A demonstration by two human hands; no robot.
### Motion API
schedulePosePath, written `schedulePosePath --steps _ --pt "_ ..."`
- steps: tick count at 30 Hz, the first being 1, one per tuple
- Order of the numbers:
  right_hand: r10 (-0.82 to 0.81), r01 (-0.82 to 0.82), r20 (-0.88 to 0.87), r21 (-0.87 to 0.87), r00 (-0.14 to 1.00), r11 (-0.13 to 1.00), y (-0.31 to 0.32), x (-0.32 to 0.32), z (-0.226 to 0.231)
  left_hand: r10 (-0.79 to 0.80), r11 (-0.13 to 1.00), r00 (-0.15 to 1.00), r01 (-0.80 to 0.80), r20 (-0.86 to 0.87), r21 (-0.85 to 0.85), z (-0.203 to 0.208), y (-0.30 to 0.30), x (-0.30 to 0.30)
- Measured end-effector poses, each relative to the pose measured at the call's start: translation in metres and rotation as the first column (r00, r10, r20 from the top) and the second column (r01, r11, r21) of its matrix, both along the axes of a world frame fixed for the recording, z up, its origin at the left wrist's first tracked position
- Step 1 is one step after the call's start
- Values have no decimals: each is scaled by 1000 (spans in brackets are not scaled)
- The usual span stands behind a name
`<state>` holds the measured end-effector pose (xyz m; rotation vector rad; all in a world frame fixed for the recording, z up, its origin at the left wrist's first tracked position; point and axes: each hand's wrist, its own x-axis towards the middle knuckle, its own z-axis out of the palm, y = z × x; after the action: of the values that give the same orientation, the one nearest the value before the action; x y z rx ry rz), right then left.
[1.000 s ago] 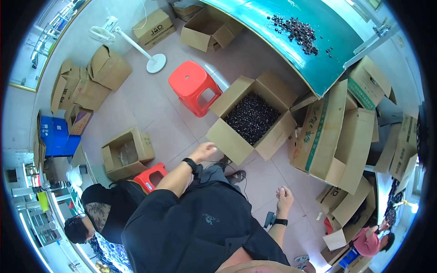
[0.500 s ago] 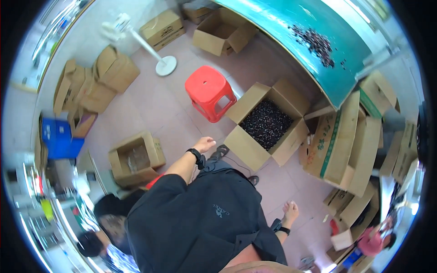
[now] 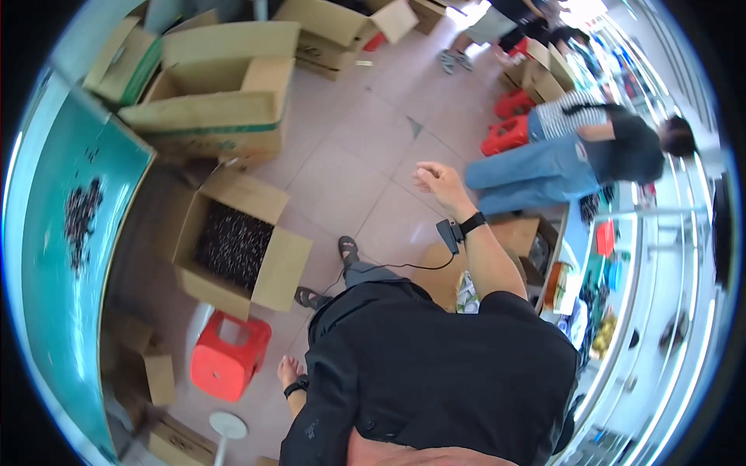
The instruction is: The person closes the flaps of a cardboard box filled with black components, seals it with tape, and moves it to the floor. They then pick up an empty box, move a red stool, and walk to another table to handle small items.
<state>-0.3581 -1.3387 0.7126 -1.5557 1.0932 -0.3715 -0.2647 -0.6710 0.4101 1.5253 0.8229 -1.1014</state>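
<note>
My left hand hangs low beside my body, close to a red plastic stool. Its fingers are loosely bent and apart, with nothing visible in them. Out in front over the tiled floor is my right hand, its fingers half curled around empty air. A strap and a small black box with a cord sit on that wrist. Left of my feet stands an open cardboard box holding many small dark pieces. Neither hand touches it.
A green-topped table with a pile of dark pieces runs along the left. Large cartons stand ahead. At the right, a person in jeans bends near red stools. A white round base is low left.
My view has swung right, so the table, box and red stool now lie to my left. My right arm has risen forward; my left hand now hangs lower by my side.
</note>
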Motion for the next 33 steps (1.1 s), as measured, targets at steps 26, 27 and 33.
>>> schedulePosePath --steps 26,27,33 --pt "-287 410 304 -506 908 759 -127 -119 234 -668 713 645 698 370 70 33 -158 194" --pt "-292 414 300 -531 908 739 -158 -125 239 -759 550 407 818 507 166 23 -166 192" --pt "-383 345 77 -616 921 708 -291 -181 192 -715 661 591 745 373 87 63 -288 159"
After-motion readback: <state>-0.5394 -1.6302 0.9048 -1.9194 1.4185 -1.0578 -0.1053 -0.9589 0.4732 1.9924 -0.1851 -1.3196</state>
